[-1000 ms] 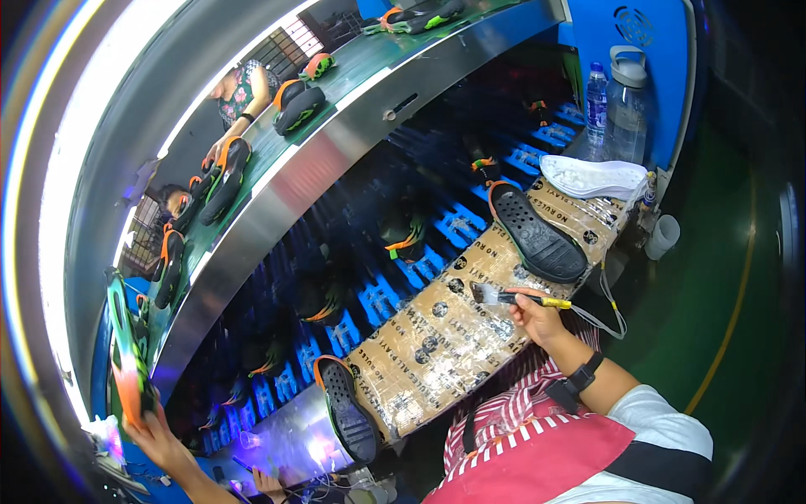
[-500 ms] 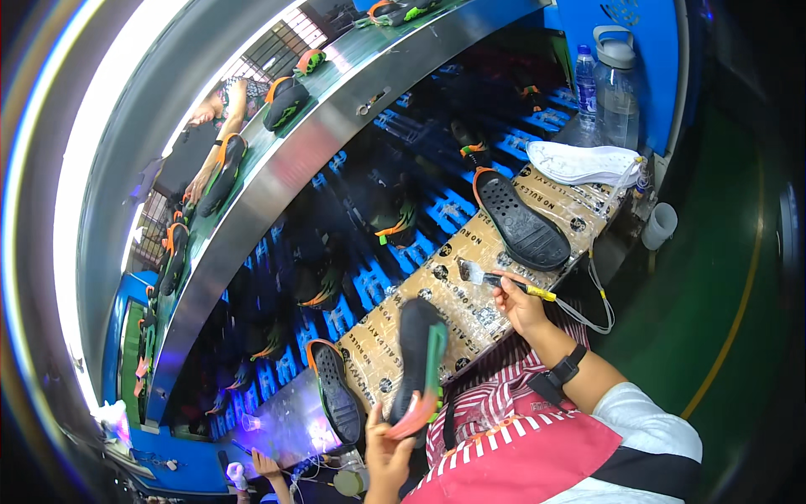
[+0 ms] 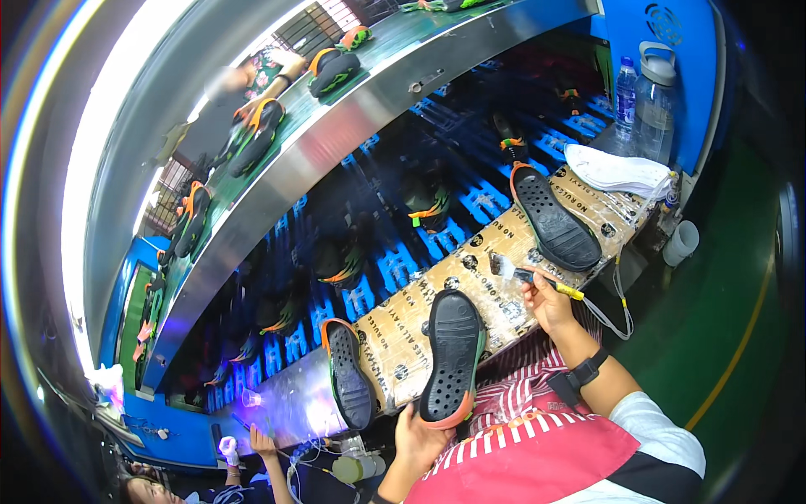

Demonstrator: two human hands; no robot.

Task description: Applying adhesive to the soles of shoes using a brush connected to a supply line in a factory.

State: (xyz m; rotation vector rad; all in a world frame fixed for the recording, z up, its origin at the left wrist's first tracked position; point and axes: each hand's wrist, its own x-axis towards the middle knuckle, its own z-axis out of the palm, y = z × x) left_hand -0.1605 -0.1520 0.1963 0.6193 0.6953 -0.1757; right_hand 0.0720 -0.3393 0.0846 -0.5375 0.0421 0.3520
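My left hand point(image 3: 417, 443), closed round the orange end, holds a black shoe sole point(image 3: 454, 349) over the near edge of the cardboard-covered bench. Its patterned face with round holes points up. In my right hand point(image 3: 550, 306) is a brush point(image 3: 568, 291) with a yellow-and-black handle and pale bristles, tilted over the cardboard to the right of that sole. A thin tube seems to run from the handle. Another black sole point(image 3: 348, 378) with an orange rim lies to the left, and a similar sole point(image 3: 564, 223) rests farther right.
Beyond the bench, shoe parts hang among blue holders point(image 3: 395, 265). A curved conveyor point(image 3: 315, 134) carries more. White soles point(image 3: 617, 170), bottles point(image 3: 653, 109) and a white cup point(image 3: 681, 244) stand at the right. A co-worker's hand point(image 3: 263, 441) shows lower left.
The sole in my left hand has turned from its edge to lie with its holed face up. My view has shifted, and my right hand still holds the brush over the cardboard.
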